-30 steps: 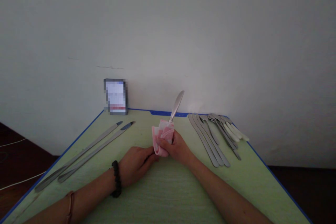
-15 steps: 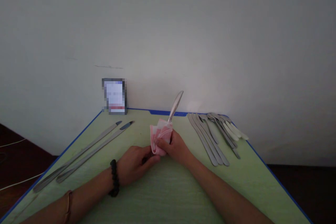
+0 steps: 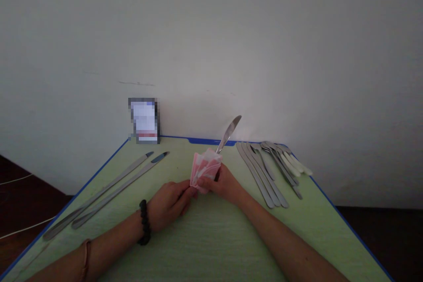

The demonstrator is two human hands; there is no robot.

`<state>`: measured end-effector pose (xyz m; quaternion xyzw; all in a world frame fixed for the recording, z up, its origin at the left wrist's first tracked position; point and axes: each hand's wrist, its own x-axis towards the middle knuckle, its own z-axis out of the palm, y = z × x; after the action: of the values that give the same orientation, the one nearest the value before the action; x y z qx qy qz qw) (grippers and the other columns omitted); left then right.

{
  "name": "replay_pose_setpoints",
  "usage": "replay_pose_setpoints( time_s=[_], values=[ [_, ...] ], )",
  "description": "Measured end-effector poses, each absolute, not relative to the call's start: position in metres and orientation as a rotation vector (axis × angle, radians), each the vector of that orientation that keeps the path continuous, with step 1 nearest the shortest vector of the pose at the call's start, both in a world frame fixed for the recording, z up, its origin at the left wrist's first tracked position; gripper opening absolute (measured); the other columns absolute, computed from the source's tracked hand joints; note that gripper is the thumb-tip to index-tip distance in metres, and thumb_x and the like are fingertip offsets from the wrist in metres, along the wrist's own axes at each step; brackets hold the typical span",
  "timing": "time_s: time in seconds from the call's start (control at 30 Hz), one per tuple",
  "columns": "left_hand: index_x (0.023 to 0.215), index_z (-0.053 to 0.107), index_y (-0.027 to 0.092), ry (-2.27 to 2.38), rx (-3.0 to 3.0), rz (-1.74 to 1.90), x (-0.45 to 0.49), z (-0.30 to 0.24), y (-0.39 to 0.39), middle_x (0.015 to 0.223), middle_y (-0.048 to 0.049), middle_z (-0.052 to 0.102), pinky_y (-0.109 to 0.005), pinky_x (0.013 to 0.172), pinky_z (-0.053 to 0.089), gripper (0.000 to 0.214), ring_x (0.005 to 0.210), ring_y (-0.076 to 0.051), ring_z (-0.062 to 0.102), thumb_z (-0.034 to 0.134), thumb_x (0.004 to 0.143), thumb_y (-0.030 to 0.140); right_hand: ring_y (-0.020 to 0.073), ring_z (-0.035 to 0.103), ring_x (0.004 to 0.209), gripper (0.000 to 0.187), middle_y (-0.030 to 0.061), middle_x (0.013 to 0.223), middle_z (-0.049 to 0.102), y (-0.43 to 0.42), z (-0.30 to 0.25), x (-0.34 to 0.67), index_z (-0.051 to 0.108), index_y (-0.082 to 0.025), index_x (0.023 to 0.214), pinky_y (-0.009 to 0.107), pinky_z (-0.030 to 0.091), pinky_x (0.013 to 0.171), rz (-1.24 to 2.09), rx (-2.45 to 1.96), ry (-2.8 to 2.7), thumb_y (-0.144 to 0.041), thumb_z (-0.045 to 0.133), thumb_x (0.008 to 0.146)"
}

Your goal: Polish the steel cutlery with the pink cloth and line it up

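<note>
My right hand (image 3: 226, 183) is closed around a folded pink-and-white cloth (image 3: 206, 165), its thumb pressed over the front. From the top of the cloth sticks the blade of a table knife (image 3: 229, 132), tilted up to the right; the cloth hides its lower part. My left hand (image 3: 173, 200), with a dark beaded bracelet on the wrist, pinches at the lower left corner of the cloth, in line with the knife's handle end. That end is covered by fingers and cloth. Both hands are above the middle of the green table (image 3: 211, 238).
Two table knives (image 3: 122, 185) lie slanted on the left. To the right are several metal knives (image 3: 261, 180), a spoon (image 3: 264, 163), other metal cutlery and white-handled pieces (image 3: 292, 165). A blurred-out phone-like screen (image 3: 145, 121) leans against the wall (image 3: 211, 53) behind the table.
The knife has turned so its blade shows broader, and its tip has swung right. The cloth has shifted slightly right, and my left fingers have closed in at its lower corner.
</note>
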<state>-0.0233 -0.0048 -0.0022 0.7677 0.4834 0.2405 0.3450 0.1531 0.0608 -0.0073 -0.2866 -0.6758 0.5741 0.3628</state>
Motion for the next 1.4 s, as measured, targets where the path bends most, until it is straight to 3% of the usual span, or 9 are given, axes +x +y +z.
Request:
replay_pose_setpoints(
  time_s=[0.27, 0.5, 0.67, 0.8, 1.1, 1.4],
  values=[
    [0.081, 0.051, 0.019, 1.239, 1.990, 0.612, -0.0240, -0.0016, -0.0039, 0.049, 0.0060, 0.048, -0.021, 0.051, 0.039, 0.038, 0.044, -0.011, 0.045, 0.024, 0.097, 0.039, 0.0142, 0.055, 0.064, 0.022, 0.0008, 0.070, 0.062, 0.0606, -0.0002, 0.1565, 0.064, -0.018, 0.074, 0.027, 0.048, 0.062, 1.535, -0.711, -1.773, -0.036, 0.073, 0.065],
    [0.089, 0.056, 0.019, 1.219, 2.093, 0.594, -0.0229, 0.0015, -0.0049, 0.055, 0.0058, 0.046, -0.020, 0.049, 0.033, 0.026, 0.048, -0.011, 0.042, 0.036, 0.093, 0.035, 0.0120, 0.051, 0.059, 0.019, -0.0010, 0.066, 0.061, 0.0604, -0.0038, 0.1532, 0.062, -0.017, 0.069, 0.025, 0.044, 0.059, 1.503, -0.798, -1.757, -0.034, 0.071, 0.068],
    [0.074, 0.048, 0.020, 1.263, 2.100, 0.586, -0.0225, -0.0018, -0.0047, 0.054, 0.0061, 0.042, -0.021, 0.048, 0.029, 0.026, 0.047, -0.010, 0.039, 0.037, 0.092, 0.034, 0.0100, 0.045, 0.055, 0.024, -0.0019, 0.061, 0.056, 0.0604, -0.0040, 0.1526, 0.058, -0.017, 0.065, 0.023, 0.038, 0.054, 1.475, -0.791, -1.720, -0.039, 0.067, 0.071],
    [0.074, 0.047, 0.020, 1.258, 2.085, 0.620, -0.0226, -0.0018, -0.0042, 0.056, 0.0053, 0.046, -0.021, 0.050, 0.033, 0.027, 0.049, -0.011, 0.043, 0.035, 0.094, 0.034, 0.0099, 0.045, 0.054, 0.025, -0.0023, 0.060, 0.056, 0.0615, -0.0044, 0.1531, 0.059, -0.017, 0.064, 0.022, 0.037, 0.052, 1.485, -0.823, -1.722, -0.039, 0.068, 0.071],
    [0.076, 0.052, 0.019, 1.247, 2.099, 0.635, -0.0236, -0.0013, -0.0032, 0.058, 0.0042, 0.053, -0.021, 0.057, 0.038, 0.029, 0.052, -0.011, 0.049, 0.034, 0.095, 0.033, 0.0145, 0.057, 0.067, 0.027, 0.0016, 0.074, 0.065, 0.0617, -0.0064, 0.1523, 0.065, -0.017, 0.075, 0.027, 0.046, 0.065, 1.491, -0.827, -1.777, -0.038, 0.076, 0.063],
    [0.081, 0.056, 0.019, 1.248, 2.099, 0.604, -0.0236, -0.0030, -0.0038, 0.058, 0.0041, 0.055, -0.020, 0.054, 0.038, 0.028, 0.050, -0.011, 0.049, 0.034, 0.095, 0.032, 0.0120, 0.051, 0.061, 0.025, -0.0007, 0.068, 0.059, 0.0598, -0.0037, 0.1517, 0.060, -0.017, 0.069, 0.025, 0.043, 0.060, 1.457, -0.830, -1.780, -0.038, 0.072, 0.066]
  ],
)
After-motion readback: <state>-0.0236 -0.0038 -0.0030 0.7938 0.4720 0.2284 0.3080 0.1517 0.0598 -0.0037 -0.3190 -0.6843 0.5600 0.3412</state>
